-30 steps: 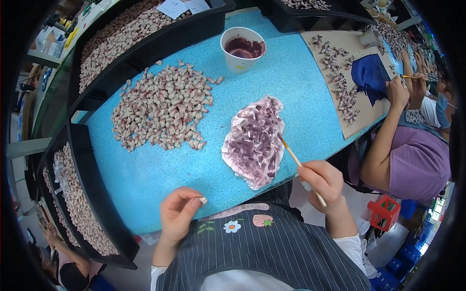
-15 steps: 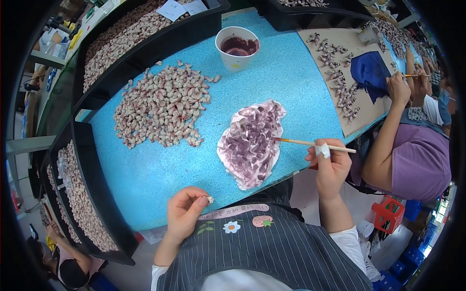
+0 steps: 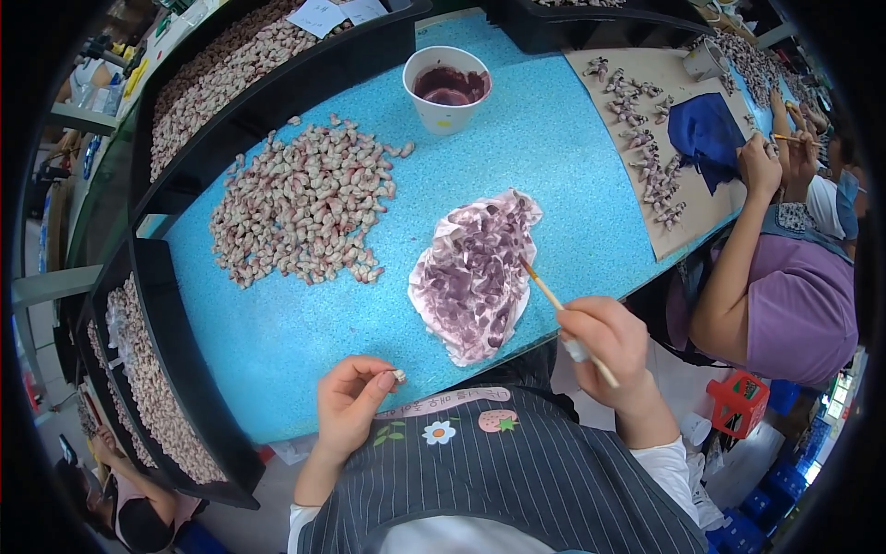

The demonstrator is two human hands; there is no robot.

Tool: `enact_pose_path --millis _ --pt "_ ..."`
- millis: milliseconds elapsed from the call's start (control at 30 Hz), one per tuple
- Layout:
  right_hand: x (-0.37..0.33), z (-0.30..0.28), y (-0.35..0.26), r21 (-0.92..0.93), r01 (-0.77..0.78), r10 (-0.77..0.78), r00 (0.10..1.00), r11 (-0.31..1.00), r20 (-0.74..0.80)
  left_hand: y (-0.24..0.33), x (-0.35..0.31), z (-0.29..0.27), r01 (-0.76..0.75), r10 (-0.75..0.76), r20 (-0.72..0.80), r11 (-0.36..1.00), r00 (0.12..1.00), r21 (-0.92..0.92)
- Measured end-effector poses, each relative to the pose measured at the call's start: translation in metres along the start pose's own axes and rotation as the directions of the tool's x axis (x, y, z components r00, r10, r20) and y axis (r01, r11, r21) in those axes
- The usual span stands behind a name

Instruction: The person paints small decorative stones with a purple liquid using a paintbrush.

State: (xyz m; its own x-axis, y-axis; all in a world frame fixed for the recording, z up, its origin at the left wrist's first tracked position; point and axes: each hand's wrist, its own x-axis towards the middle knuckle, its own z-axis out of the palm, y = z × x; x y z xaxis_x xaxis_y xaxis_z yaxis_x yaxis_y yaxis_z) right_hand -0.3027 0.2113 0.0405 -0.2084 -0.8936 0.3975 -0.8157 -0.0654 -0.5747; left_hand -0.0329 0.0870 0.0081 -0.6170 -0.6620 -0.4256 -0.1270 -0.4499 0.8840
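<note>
One pale piece (image 3: 400, 376) pinched in the left hand (image 3: 349, 408) could slip if squeezed; the right hand (image 3: 607, 349), clamped on a brush (image 3: 544, 288), might, pressing, drag the stained cloth (image 3: 472, 277) ahead-left.

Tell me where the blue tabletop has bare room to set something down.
Bare: between the white cup and brown sheet; also between the pile of pieces and left hand. Crowded: the pile itself, and the sheet, strewn with darker pieces.

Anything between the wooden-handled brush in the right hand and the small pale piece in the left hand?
Only the crumpled, purple-stained white sheet lies between the brush and the pale piece, on the speckled blue tabletop; nothing visible stands upright there.
</note>
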Motion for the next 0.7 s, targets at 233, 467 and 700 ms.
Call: enact_pose_path --millis 233,467,700 --pt "-0.003 0.004 0.001 -0.043 0.039 -0.038 0.999 0.998 0.038 -0.001 -0.001 0.000 0.017 -0.017 -0.001 1.000 1.000 0.001" --pt "-0.009 0.015 0.012 0.229 -0.308 0.365 0.889 0.923 -0.276 0.000 0.001 0.000 0.015 -0.015 -0.001 1.000 1.000 0.011" --pt "-0.003 0.007 -0.003 0.388 -0.269 0.409 0.846 0.881 -0.342 0.008 0.007 0.012 0.004 -0.001 0.056 0.999 0.998 -0.054"
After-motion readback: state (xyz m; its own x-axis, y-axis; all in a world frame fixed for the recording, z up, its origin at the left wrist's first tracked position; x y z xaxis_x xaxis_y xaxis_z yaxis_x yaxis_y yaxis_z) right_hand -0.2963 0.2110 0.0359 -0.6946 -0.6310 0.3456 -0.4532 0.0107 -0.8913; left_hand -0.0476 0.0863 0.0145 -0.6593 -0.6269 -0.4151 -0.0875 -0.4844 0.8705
